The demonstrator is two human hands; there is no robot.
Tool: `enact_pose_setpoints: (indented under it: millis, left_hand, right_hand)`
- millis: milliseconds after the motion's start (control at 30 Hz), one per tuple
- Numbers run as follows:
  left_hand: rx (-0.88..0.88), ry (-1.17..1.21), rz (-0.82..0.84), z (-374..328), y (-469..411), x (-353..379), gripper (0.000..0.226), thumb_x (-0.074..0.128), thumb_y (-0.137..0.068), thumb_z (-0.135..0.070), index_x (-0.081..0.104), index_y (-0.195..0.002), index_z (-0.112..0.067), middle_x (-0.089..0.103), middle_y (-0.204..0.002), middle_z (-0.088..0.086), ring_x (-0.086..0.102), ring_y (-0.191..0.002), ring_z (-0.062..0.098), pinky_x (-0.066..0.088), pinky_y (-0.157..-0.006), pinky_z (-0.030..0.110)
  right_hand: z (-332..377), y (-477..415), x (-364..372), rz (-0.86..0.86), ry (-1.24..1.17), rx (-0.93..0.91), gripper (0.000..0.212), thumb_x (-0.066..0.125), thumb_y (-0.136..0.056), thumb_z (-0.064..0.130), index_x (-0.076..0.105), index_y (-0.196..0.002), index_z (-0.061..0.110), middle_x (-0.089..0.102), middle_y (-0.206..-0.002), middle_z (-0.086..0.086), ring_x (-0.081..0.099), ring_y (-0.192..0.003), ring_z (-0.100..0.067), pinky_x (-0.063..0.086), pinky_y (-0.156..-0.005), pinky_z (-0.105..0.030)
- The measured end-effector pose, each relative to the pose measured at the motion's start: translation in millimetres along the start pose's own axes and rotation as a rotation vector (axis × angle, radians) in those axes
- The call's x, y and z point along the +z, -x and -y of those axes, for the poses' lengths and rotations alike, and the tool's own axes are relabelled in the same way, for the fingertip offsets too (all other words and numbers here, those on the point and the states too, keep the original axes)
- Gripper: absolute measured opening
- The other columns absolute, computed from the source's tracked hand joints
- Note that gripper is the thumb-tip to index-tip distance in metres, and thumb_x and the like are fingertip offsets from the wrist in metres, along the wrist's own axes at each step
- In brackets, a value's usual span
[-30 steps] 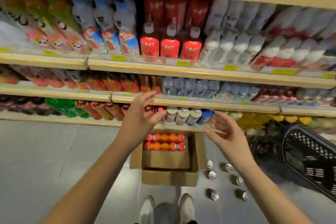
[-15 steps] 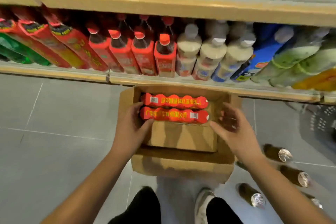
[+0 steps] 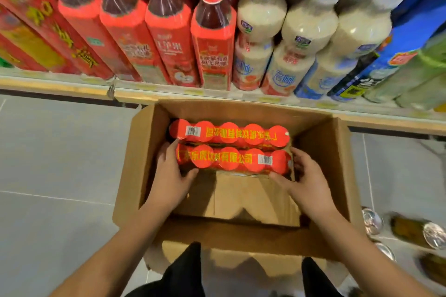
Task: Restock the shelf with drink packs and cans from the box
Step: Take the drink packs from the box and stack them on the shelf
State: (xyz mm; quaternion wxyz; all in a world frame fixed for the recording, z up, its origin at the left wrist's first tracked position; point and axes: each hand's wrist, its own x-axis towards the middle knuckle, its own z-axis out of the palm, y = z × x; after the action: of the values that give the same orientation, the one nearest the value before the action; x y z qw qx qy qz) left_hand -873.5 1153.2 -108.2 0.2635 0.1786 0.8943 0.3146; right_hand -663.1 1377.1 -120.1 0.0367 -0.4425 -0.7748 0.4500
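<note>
An open cardboard box [image 3: 321, 152] stands on the floor below the bottom shelf [image 3: 169, 95]. Two red shrink-wrapped drink packs lie side by side at its far end. My left hand [image 3: 169, 176] grips the left end of the nearer pack [image 3: 231, 159], thumb under its front edge. My right hand [image 3: 306, 181] holds the pack's right end, fingers curled round the corner. The farther pack [image 3: 229, 132] lies untouched against the box's far wall. The near half of the box shows bare cardboard.
The bottom shelf carries red-labelled dark bottles [image 3: 212, 36] on the left and milky white bottles [image 3: 258, 31] to the right. Several cans [image 3: 371, 222] lie on the grey tile floor right of the box. My dark trouser legs [image 3: 183, 272] are at the bottom.
I have bent down from the upper shelves to the box. Both hands dropped into it and closed round the ends of the nearer red pack.
</note>
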Motion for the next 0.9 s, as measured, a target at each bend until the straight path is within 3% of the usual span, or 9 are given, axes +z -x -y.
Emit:
enact_pose_setpoints:
  millis: [133,267,467,700,900]
  left_hand:
    - [-0.031,-0.015,-0.046,4,-5,7,0.086,0.077,-0.089,-0.016,0.028,-0.158,-0.026,0.035,-0.160,0.004,0.037,-0.146,0.024,0.031,-0.118,0.044]
    - [0.011,-0.062,-0.093,10,-7,8,0.080,0.077,-0.088,-0.015,0.035,-0.155,-0.027,0.045,-0.152,0.002,0.047,-0.139,0.023,0.036,-0.114,0.042]
    - [0.051,-0.085,-0.106,18,-9,9,0.074,0.080,-0.085,-0.014,0.045,-0.150,-0.027,0.051,-0.145,-0.002,0.049,-0.134,0.018,0.034,-0.107,0.029]
    - [-0.049,-0.034,-0.021,20,-13,14,0.080,0.080,-0.087,-0.019,0.037,-0.153,-0.029,0.050,-0.148,0.001,0.048,-0.137,0.022,0.041,-0.111,0.041]
    - [-0.107,0.000,-0.028,22,-16,15,0.080,0.081,-0.085,-0.020,0.038,-0.152,-0.026,0.053,-0.146,0.001,0.050,-0.135,0.023,0.043,-0.109,0.040]
  right_hand:
    - [-4,-4,5,-0.004,0.051,0.020,0.084,0.087,-0.078,0.042,0.045,-0.150,0.029,0.054,-0.143,0.004,0.052,-0.132,-0.018,0.046,-0.101,-0.032]
    - [-5,-8,8,-0.005,0.065,0.040,0.086,0.087,-0.078,0.039,0.045,-0.151,0.025,0.054,-0.146,-0.001,0.053,-0.132,-0.019,0.048,-0.104,-0.036]
    - [-10,-7,7,-0.028,0.098,0.074,0.084,0.086,-0.080,0.037,0.045,-0.152,0.023,0.052,-0.146,-0.003,0.052,-0.132,-0.019,0.048,-0.103,-0.036]
    - [-13,-8,9,-0.009,0.089,0.099,0.088,0.088,-0.080,0.025,0.041,-0.154,0.021,0.054,-0.146,-0.005,0.054,-0.133,-0.024,0.049,-0.105,-0.041]
    - [-10,-11,13,-0.012,0.050,0.098,0.080,0.086,-0.081,0.020,0.045,-0.149,0.018,0.061,-0.142,-0.004,0.059,-0.131,-0.022,0.052,-0.102,-0.036]
